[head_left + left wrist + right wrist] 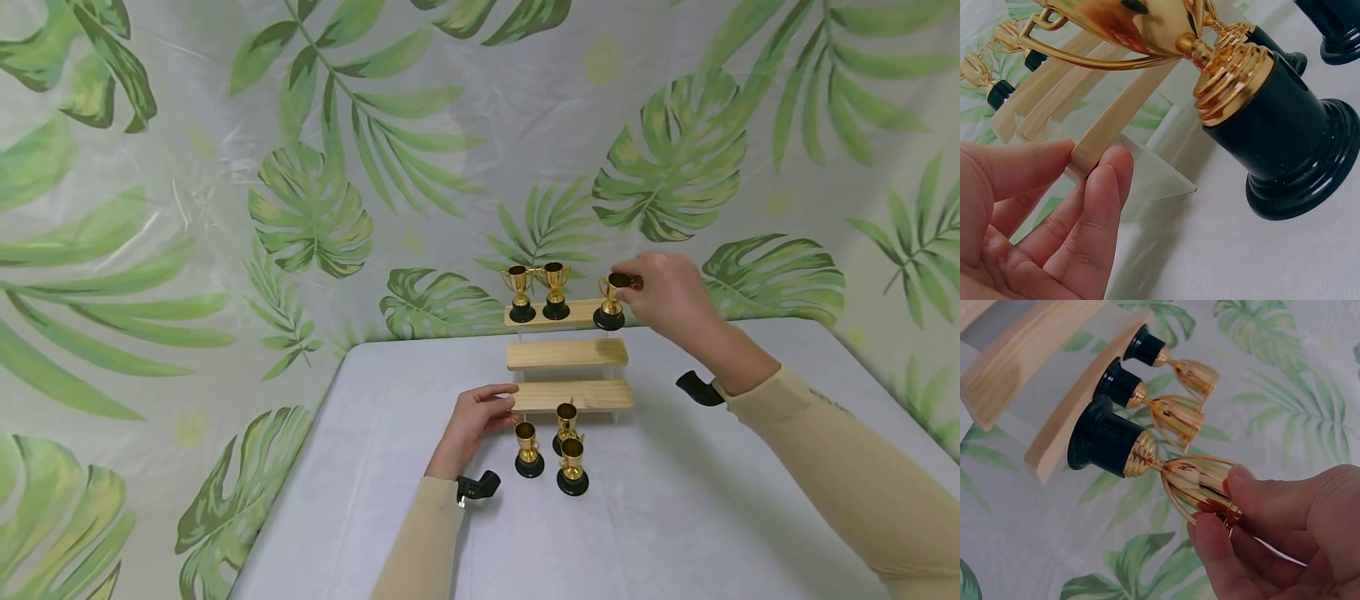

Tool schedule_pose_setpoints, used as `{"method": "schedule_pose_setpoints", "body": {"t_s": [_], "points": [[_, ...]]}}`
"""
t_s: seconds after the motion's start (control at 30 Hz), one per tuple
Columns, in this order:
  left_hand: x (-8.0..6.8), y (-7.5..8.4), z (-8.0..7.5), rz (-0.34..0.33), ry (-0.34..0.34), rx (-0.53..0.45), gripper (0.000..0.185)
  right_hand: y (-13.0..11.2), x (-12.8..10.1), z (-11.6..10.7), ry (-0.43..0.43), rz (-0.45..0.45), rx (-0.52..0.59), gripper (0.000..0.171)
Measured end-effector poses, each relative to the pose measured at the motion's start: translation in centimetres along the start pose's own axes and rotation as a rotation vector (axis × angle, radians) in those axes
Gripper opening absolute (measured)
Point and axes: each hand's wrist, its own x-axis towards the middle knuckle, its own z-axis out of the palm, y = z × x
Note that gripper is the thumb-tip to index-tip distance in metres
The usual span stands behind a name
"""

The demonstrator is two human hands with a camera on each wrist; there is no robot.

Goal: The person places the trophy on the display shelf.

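The left hand [474, 419] pinched the left end of the bottom shelf [573, 396]; three trophies [528, 450] stood just beside it on the surface [675, 500]. The right hand [667, 293] gripped an upright gold trophy [611, 302], black-based, at the top shelf's [577, 313] right end, with two trophies [555, 291] to its left.

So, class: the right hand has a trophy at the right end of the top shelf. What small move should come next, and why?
Probably let go and draw the right hand back. The trophy looks upright with its black base on the top shelf, beside two others. The left hand holds the bottom shelf, so the stand should stay put.
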Motion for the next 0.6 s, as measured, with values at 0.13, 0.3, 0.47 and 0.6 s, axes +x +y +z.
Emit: {"method": "schedule_pose_setpoints", "body": {"t_s": [0.13,0.3,0.47,0.6], "points": [[0.0,-0.1,-0.1,-0.004,-0.004,0.003,0.029,0.3,0.6,0.2,-0.008,0.009,-0.003,0.032],[0.1,-0.1,-0.2,-0.010,-0.013,0.005,0.029,0.3,1.4,0.4,-0.026,0.016,-0.005,0.033],[0.0,-0.1,-0.2,0.001,-0.016,0.011,0.028,0.5,2.1,0.6,-0.046,0.035,-0.012,0.034],[0.0,0.0,-0.2,-0.001,-0.012,0.007,0.027,0.7,2.6,0.7,-0.064,0.031,-0.004,0.035]]}}
